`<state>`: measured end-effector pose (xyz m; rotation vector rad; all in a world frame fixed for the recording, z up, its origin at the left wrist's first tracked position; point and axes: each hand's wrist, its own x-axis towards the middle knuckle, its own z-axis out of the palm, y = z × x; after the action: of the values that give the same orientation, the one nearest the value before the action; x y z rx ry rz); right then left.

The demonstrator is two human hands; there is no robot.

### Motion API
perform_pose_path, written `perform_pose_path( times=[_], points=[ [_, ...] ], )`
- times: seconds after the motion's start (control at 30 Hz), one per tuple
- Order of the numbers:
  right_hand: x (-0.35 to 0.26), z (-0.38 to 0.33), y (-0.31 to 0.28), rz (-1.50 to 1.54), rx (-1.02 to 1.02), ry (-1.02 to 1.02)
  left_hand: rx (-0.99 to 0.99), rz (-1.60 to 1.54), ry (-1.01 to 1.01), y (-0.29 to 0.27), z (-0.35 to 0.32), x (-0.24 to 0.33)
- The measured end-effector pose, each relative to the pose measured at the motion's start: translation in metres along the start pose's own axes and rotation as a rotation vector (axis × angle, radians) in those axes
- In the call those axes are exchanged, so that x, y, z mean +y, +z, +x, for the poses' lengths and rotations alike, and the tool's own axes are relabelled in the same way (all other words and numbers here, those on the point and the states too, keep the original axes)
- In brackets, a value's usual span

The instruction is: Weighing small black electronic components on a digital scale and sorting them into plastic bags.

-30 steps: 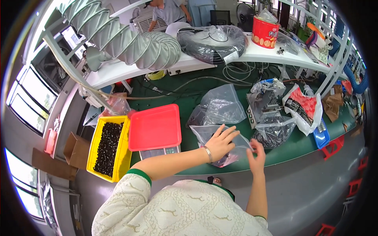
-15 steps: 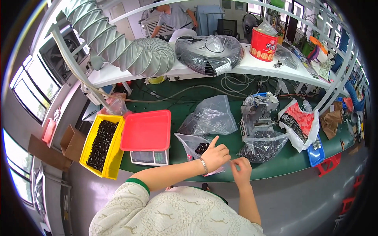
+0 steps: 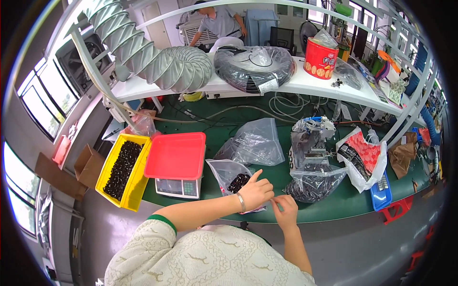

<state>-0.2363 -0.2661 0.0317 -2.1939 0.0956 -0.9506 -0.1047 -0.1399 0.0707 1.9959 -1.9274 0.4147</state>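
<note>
A clear plastic bag [image 3: 220,172] lies on the bench in front of me, its wide end spread toward the left. Small dark parts [image 3: 238,182] are gathered inside it. Over the bag's right side is my left hand [image 3: 256,194], index finger raised and the other fingers closed on the plastic. My right hand [image 3: 286,209] is close beside it, thumb and fingers pinched together near the left fingertips. What the right pinch holds is too small to make out. A bracelet [image 3: 241,202] circles my left wrist.
Left of the bag stand a scale [image 3: 177,187] with a red tray [image 3: 175,155] and a yellow bin [image 3: 139,183] of dark parts. More plastic bags [image 3: 260,143], a metal fixture [image 3: 310,143] and a filled bag [image 3: 317,185] surround my hands. A person [image 3: 218,23] is behind the shelf.
Both hands have shifted slightly left and down in the picture, still close together. The view has moved a little. The bag's dark parts show more fully beside my left hand.
</note>
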Motion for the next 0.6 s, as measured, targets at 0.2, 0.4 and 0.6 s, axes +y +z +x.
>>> perform_pose_path(
  times=[0.2, 0.4, 0.6],
  points=[
    [0.0003, -0.0005, -0.0012, 0.008, -0.039, -0.003, -0.016, -0.034, 0.0, 0.0027, 0.0003, -0.0015],
    [0.0008, 0.0062, -0.0049, -0.029, -0.07, -0.083, -0.01, -0.075, -0.022, 0.0016, 0.0011, -0.0018],
    [0.0085, 0.0036, -0.0044, -0.05, -0.056, -0.076, -0.024, -0.134, -0.077, 0.0013, 0.0025, -0.0024]
  ],
)
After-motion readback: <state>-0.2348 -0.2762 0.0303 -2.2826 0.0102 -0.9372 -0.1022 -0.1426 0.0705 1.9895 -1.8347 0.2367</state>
